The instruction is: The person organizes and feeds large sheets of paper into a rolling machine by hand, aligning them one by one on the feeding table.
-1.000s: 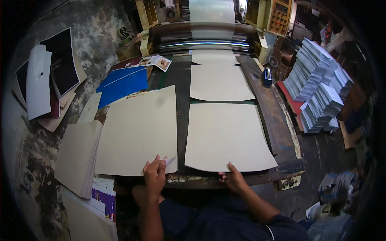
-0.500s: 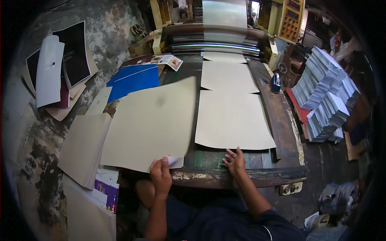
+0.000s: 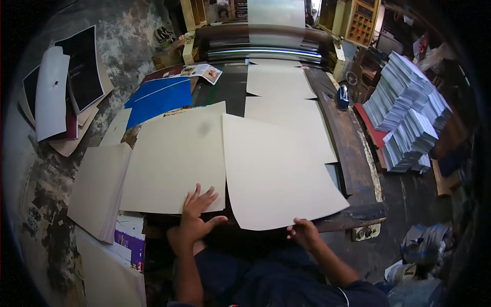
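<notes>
Gripping sheet (image 3: 276, 174) edge, right hand (image 3: 303, 234), overlapping stack (image 3: 176, 163)

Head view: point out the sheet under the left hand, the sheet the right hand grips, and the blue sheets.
Left sheet (image 3: 174, 163), head view, its middle.
Right sheet (image 3: 276, 174), head view, its middle.
Blue sheets (image 3: 159, 101), head view, top face.

The sheet (image 3: 279, 174) is matt, smooth beige paper, slightly curled at its near edge; the stack (image 3: 176, 158) beside it is the same dull card stock. The tabletop (image 3: 353, 148) is dark, worn wood with a scuffed, rough edge. The rollers (image 3: 266, 48) look like glossy metal. The blue covers (image 3: 158, 100) have a faint sheen. The floor (image 3: 46, 204) is rough, patchy concrete. The piles (image 3: 409, 117) are printed paper.
</notes>
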Available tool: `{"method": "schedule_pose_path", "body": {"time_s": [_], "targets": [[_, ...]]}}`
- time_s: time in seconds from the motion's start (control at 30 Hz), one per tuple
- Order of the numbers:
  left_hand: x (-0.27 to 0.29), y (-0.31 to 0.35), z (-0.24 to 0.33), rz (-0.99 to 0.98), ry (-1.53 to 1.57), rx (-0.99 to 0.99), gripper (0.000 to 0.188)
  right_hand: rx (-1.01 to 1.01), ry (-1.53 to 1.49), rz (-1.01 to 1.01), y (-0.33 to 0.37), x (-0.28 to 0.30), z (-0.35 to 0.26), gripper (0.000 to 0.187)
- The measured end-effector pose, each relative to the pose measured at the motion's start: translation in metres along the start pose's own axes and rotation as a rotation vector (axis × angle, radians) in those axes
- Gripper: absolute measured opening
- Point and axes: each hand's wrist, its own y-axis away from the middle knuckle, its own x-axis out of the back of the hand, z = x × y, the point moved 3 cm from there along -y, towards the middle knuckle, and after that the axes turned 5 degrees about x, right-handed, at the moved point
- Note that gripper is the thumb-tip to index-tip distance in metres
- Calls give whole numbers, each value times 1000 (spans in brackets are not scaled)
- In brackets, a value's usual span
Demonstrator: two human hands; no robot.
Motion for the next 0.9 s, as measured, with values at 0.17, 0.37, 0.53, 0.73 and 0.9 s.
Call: {"method": "schedule_pose_path", "body": {"time_s": [0.17,0.37,0.53,0.73,0.9], "targets": [[-9,5,-25,17,57,139,57,-126,-104,-5,39,22,41,20],[-14,5,-31,83,152,196,38,-299,-84,2,77,10,53,24],[-26,8,-30,254,189,367,33,-243,-70,97,61,-6,36,17],[-31,7,-25,409,171,447,38,-97,-4,61,17,-12,23,37],[-15,1,-14,724,988,717,41,35,-12,215,-1,-2,26,41]]}}
